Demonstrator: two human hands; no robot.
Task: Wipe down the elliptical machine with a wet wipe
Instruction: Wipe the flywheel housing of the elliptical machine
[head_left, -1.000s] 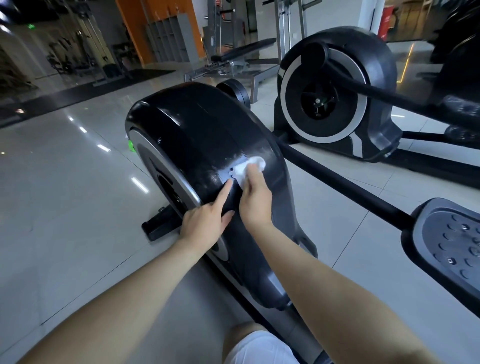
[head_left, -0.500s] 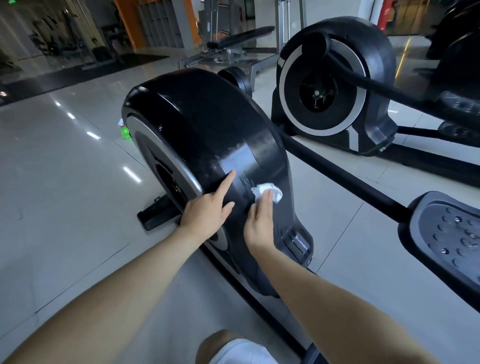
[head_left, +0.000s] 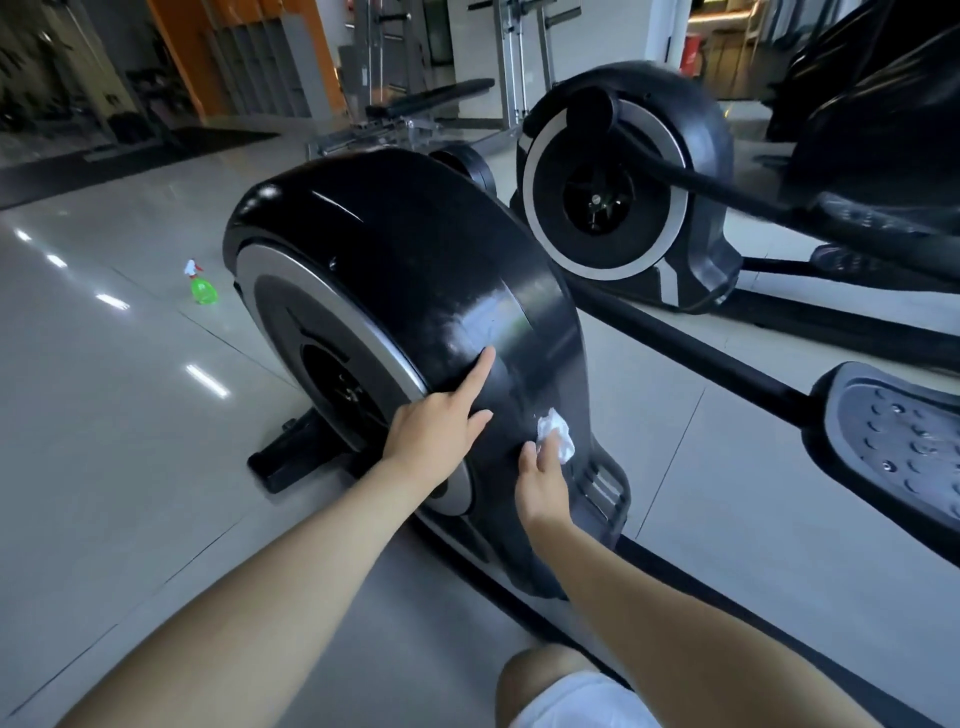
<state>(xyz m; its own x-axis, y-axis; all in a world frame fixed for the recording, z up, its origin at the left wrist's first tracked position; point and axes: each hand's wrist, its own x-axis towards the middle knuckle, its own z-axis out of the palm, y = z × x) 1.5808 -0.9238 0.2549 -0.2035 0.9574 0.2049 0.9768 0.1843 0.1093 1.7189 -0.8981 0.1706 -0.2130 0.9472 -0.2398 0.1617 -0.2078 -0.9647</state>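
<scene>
A bare knee (head_left: 540, 675) shows at the bottom edge. The right hand (head_left: 543, 478) presses a crumpled white wipe (head_left: 555, 435) with straight fingers against the low rear face of the black elliptical (head_left: 415, 249). Just left of it, the left hand (head_left: 436, 426) rests flat on the same cover, holding nothing, index finger stretched upward. A pedal (head_left: 904, 441) sits to the right. A green bottle (head_left: 201, 288) stands on the floor (head_left: 130, 441) beyond. A second elliptical (head_left: 623, 182) and a bench (head_left: 431, 101) are farther back.

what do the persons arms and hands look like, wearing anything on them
The left forearm and right forearm are bare up to the frame edge: no sleeves. The left hand and right hand wear no gloves; no watch, ring or band shows.
</scene>
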